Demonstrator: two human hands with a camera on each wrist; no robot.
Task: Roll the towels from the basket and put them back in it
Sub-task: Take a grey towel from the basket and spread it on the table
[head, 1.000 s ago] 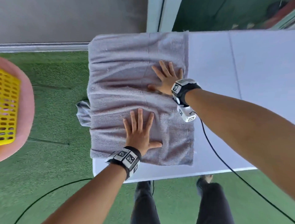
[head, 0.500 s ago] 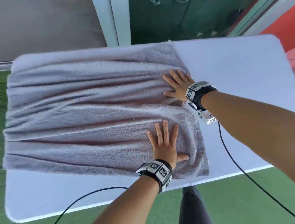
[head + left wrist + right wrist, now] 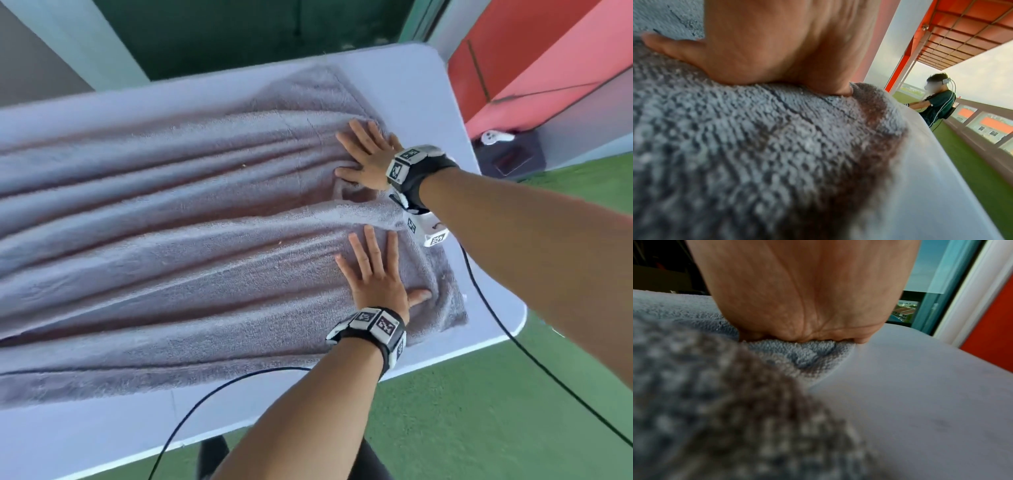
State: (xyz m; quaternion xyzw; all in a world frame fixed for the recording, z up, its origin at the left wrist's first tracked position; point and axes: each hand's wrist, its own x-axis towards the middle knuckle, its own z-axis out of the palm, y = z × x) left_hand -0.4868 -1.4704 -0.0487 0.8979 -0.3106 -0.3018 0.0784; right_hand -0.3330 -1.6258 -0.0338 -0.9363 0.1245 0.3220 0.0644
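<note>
Towel (image 3: pixel 171 240), grey and creased into long folds, lies spread over the white table (image 3: pixel 428 89), its short end under both palms. The left hand (image 3: pixel 378 284) presses flat on it, fingers straight and fanned, thumb out toward the hem. Beyond those fingertips the right hand (image 3: pixel 368 156) also lies flat (its thumb tucked against a raised fold). Black cables (image 3: pixel 513 346) trail from both wrist bands.

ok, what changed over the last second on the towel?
Both flat hands slid toward the towel's right-hand end: the left hand near the front corner, the right hand at the far edge, bunching a fold there. Nothing was gripped or released. The towel stays spread and wrinkled on the table.
</note>
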